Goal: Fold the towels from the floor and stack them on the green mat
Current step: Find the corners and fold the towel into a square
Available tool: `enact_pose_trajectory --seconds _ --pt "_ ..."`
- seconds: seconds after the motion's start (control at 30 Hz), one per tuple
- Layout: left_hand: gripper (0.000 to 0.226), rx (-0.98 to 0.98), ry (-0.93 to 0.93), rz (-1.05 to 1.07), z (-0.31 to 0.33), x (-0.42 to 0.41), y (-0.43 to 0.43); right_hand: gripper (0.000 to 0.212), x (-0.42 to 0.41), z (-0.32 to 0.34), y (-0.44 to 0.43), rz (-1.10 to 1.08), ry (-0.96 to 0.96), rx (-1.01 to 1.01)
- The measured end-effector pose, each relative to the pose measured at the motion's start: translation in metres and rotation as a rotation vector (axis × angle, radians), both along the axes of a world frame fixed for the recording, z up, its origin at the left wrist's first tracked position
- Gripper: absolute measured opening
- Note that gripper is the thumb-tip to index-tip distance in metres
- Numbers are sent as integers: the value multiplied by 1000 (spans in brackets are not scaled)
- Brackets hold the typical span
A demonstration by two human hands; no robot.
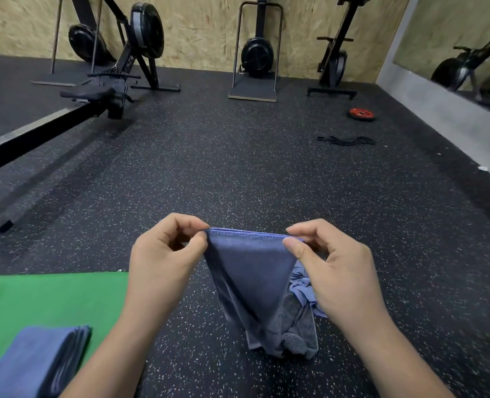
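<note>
While I look down at the speckled black floor [238,168], both my hands are up in the lower middle of the frame with a blue-grey towel [249,271] stretched between them. My left hand [163,254] pinches the towel's upper left corner between thumb and forefinger, the other fingers curled. My right hand [332,268] pinches the upper right corner the same way. The top hem runs taut and nearly level from one pinch to the other, and the cloth hangs down from it, narrowing toward the floor.

Just behind and to the right of the hanging cloth, a crumpled heap of towels [298,326] lies on the floor, lighter blue on top and ribbed grey beneath. I cannot tell whether the held towel's lower end touches it.

At the lower left of the frame lies the green mat [51,297], and on its near part rests a stack of folded blue towels [37,360], edges lined up. Toward the upper left stands a black rowing machine [109,90]. At the upper right a red weight plate [362,113] and black bands [345,140] lie on the floor, well apart from me.
</note>
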State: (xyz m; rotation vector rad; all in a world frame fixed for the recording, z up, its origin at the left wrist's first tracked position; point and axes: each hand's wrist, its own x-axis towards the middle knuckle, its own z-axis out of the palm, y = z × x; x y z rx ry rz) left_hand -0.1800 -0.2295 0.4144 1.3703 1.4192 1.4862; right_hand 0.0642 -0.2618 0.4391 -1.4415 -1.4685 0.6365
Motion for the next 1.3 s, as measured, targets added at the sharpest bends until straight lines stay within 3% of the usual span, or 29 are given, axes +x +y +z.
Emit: enact_pose_trajectory --seconds 0.27,0.47,0.57,0.63,0.77,0.93,1.3 --pt "18 13 -179 -129 -1 9 -2 11 5 -2 0 3 -74 48" --pt "24 4 -146 -238 -1 17 -7 4 0 -3 -1 66 -172 27" --pt "16 -16 -85 -352 -1 23 -12 38 -9 -4 -5 185 -295 -67" --pt "16 -23 -28 -412 -1 26 -15 46 -16 -6 -6 250 -364 -71" --pt "26 -30 -57 -426 -2 29 -16 6 -18 -10 -3 279 -199 -11" --pt "21 -36 -198 -387 -11 34 -16 13 -17 -10 -2 289 -168 -5" --pt "13 -59 -218 -357 -16 45 -22 18 -16 -14 -1 272 -156 -78"
